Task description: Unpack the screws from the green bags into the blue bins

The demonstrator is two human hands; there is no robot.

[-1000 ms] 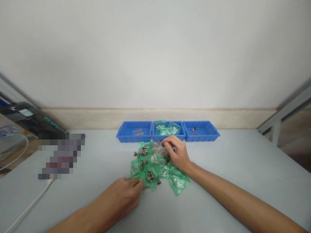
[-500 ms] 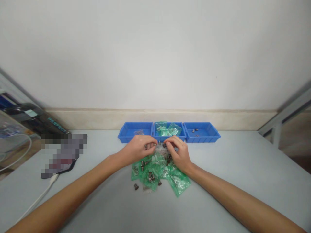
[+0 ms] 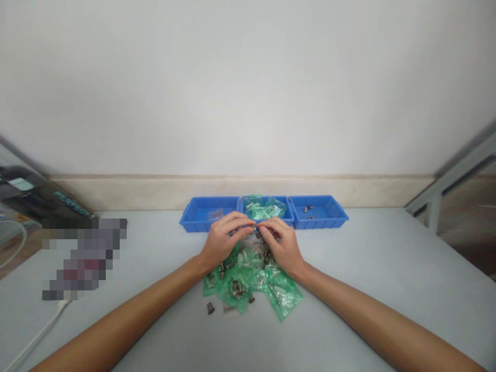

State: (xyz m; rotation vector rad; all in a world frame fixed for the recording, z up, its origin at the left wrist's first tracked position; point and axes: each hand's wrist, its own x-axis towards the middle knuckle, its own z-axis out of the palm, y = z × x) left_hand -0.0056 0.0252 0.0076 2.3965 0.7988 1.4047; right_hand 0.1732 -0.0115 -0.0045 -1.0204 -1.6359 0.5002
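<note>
Over the far side of a pile of green plastic bags (image 3: 282,297), my left hand (image 3: 226,238) and my right hand (image 3: 283,248) meet almost tip to tip. The left fingers are closed in a pinch around something small, mostly hidden. My right thumb and fingers are also closed together, with small dark metal pieces (image 3: 259,234) just at or beneath their tips; what exactly is held does not show. Several dark screw-like metal parts (image 3: 237,289) lie among the bags, and one loose metal part (image 3: 210,308) sits in front on the table.
Against the wall stand three blue trays: the left tray (image 3: 189,223) with a clear bag, the middle tray (image 3: 291,205) with green bags, the right tray (image 3: 329,209) with several small metal parts. At left lie a blurred-out object (image 3: 85,263) and its white cable (image 3: 39,336).
My left hand has closed up to the right hand, so their fingertips now nearly touch. The view has shifted slightly, moving the scene a little left.
</note>
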